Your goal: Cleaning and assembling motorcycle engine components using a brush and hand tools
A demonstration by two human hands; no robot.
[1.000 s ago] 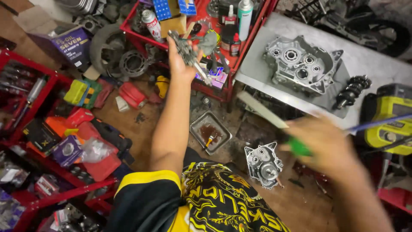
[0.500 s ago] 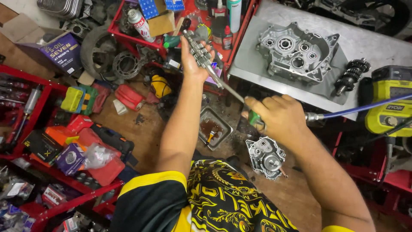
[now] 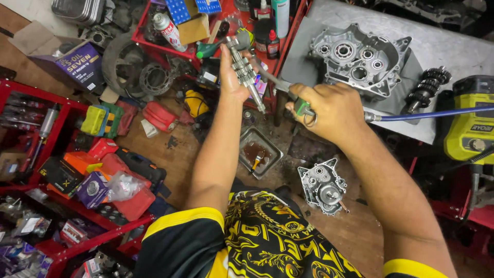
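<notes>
My left hand (image 3: 230, 77) is raised and grips a steel gear shaft (image 3: 247, 72) with several gears stacked on it, tilted slightly. My right hand (image 3: 334, 110) is closed around a green-handled air blow gun (image 3: 301, 106). Its thin metal nozzle (image 3: 270, 80) points at the shaft and almost touches it. A blue hose (image 3: 427, 114) runs from the gun to the right. Both hands hover over the floor in front of a grey work surface (image 3: 453, 46).
An open engine crankcase half (image 3: 360, 56) and a second gear shaft (image 3: 426, 88) lie on the grey surface. A smaller engine cover (image 3: 323, 186) and a metal tray (image 3: 261, 152) sit on the floor. Red tool shelves (image 3: 67, 103) stand left, a yellow-green machine (image 3: 473, 123) right.
My right hand has come up from the lower right with the blow gun, bringing its nozzle to the gear shaft. My left hand has kept the shaft raised, turning it more upright.
</notes>
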